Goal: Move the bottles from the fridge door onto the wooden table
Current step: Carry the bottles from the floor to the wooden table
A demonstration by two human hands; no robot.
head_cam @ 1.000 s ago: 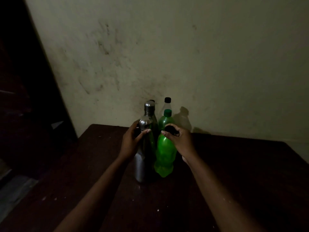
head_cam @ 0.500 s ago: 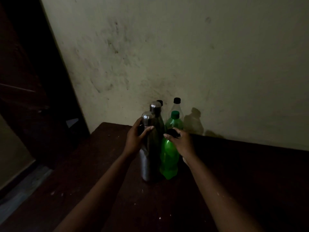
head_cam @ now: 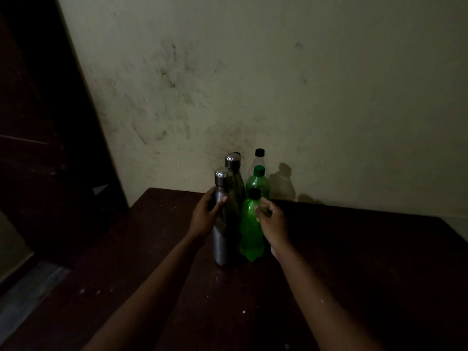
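Observation:
Several bottles stand together at the back of the dark wooden table [head_cam: 354, 269], close to the wall. In front are a steel bottle [head_cam: 222, 244] and a green plastic bottle [head_cam: 249, 234] with a dark cap. My left hand [head_cam: 203, 219] wraps the steel bottle's upper body from the left. My right hand [head_cam: 274, 226] holds the green bottle at its shoulder, just below the cap. Behind stand a second steel bottle [head_cam: 234, 173], a second green bottle [head_cam: 258, 183] and a clear bottle [head_cam: 258, 160] with a black cap.
A stained pale wall [head_cam: 278, 84] rises right behind the bottles. A dark door or cabinet [head_cam: 38, 148] stands to the left of the table. The table's left edge drops to a grey floor strip [head_cam: 27, 297]. The room is dim.
My right hand has slid down from the green bottle's cap to its shoulder, so the cap now shows. My left hand stays on the steel bottle. The view shifted slightly.

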